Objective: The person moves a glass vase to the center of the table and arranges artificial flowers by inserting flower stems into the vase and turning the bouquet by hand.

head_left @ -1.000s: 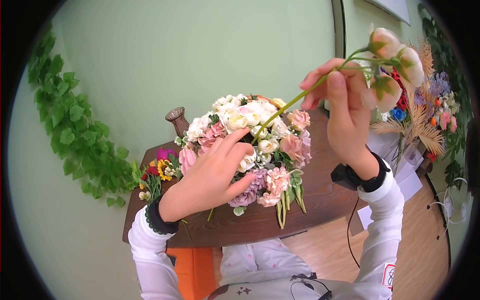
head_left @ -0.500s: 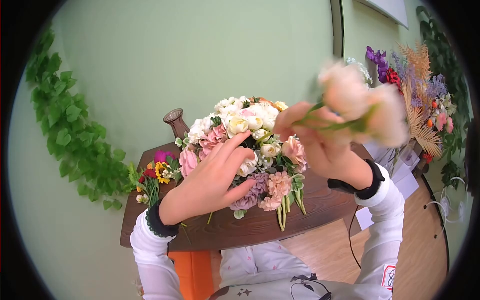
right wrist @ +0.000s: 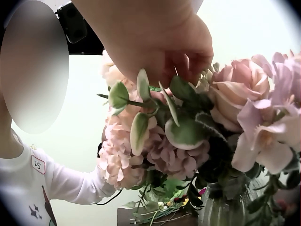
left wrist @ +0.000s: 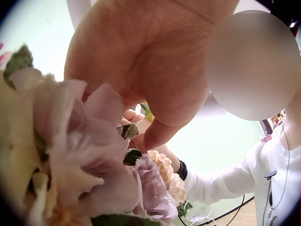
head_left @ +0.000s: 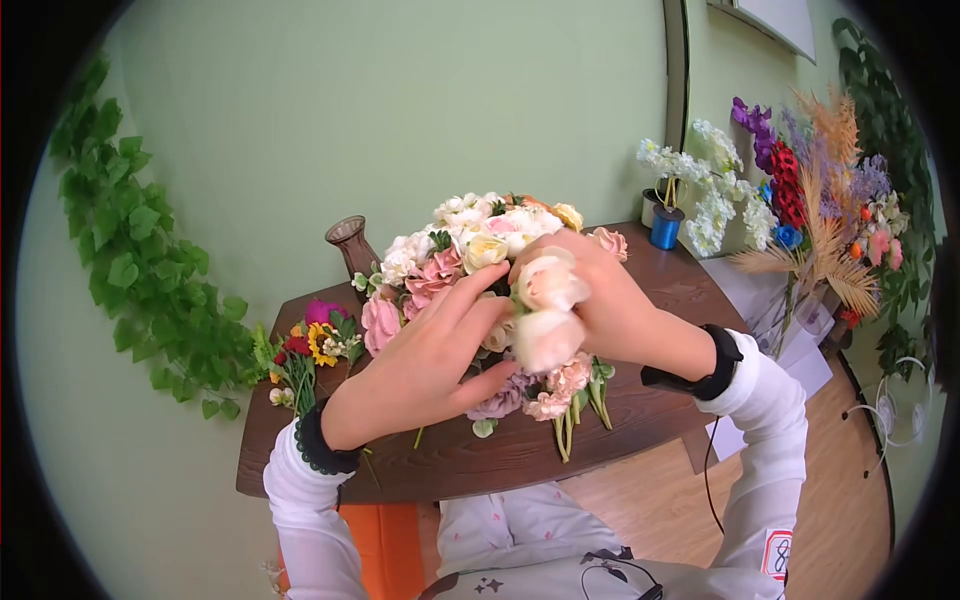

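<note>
A large bouquet of pink, white, cream and lilac flowers stands on the table, in a ribbed glass vase partly seen in the right wrist view. My right hand grips a cream-pink artificial flower spray over the middle of the bouquet. Two of its blooms hang toward me; the stem is hidden behind the hand and blooms. From the left, my left hand rests on the bouquet with its fingers spread and relaxed, fingertips among the blooms beside the right hand.
Behind the bouquet stands an empty brown glass vase. Small bright flowers lie at the left of the dark wooden table. At the back right are a blue spool and white blossom branches. Green vines hang on the wall.
My right hand has come down and left from above the right side to the bouquet's middle, its blooms swinging from upper right to point toward me. The left hand has hardly moved.
</note>
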Action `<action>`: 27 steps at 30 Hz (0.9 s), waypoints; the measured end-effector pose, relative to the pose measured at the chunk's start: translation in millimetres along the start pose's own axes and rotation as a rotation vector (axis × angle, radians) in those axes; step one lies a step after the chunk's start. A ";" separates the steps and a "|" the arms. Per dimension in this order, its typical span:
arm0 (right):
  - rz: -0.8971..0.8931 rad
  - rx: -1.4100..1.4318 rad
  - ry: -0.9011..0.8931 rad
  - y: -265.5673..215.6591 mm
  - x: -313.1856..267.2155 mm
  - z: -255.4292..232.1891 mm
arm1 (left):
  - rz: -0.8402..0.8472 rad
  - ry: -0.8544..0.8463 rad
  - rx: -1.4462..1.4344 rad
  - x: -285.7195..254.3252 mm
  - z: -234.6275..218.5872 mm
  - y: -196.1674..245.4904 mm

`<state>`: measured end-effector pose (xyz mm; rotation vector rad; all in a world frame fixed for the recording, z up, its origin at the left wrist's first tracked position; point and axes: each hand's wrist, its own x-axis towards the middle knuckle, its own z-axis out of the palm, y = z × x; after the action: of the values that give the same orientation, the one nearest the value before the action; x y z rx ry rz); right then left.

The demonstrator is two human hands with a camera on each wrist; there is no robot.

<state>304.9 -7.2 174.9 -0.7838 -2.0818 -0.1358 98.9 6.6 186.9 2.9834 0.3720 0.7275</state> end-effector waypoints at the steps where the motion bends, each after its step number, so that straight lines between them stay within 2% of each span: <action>1: -0.031 -0.047 0.054 -2.1 1.9 -0.1 | 0.027 0.076 0.040 0.1 -1.0 1.8; 3: -0.065 -0.092 0.106 -1.9 4.7 0.2 | 0.020 0.076 0.034 -1.6 -0.7 -0.4; 9: 0.029 -0.278 0.030 3.7 4.7 4.1 | -0.008 0.102 0.017 -3.3 -1.9 3.8; 12: 0.043 -0.323 0.080 8.1 1.9 8.9 | -0.056 0.014 -0.025 -3.8 -3.1 1.9; 17: 0.172 -0.375 -0.199 11.7 -0.7 -6.8 | -0.023 0.039 -0.030 -3.8 -1.2 -1.2; 18: 0.171 -0.376 -0.200 10.2 -0.4 -10.2 | -0.023 0.040 -0.030 -3.1 -1.5 -1.4; 20: 0.281 0.053 0.033 2.0 3.0 -19.4 | -0.008 0.045 -0.023 -2.2 -1.7 -1.7; 21: 0.280 0.053 0.031 -7.0 5.6 -23.2 | -0.009 0.047 -0.023 -2.3 -1.8 -1.4; 23: 0.244 0.160 0.156 -30.1 10.6 -29.0 | -0.026 0.039 -0.022 -2.8 -1.2 -0.1; 24: 0.166 0.080 0.144 -36.5 13.2 -30.8 | -0.027 0.038 -0.024 -2.8 -0.7 -0.3; 25: 0.171 0.081 0.144 -33.5 11.8 -29.1 | -0.023 0.040 -0.017 -2.5 -0.2 -0.5; 27: -0.005 -0.069 0.073 -24.9 9.7 -24.7 | -0.019 0.042 -0.011 -2.7 0.8 -0.9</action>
<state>303.9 -31.4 202.0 -0.8032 -2.0188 -0.2366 96.8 6.9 185.0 2.9541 0.3962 0.7885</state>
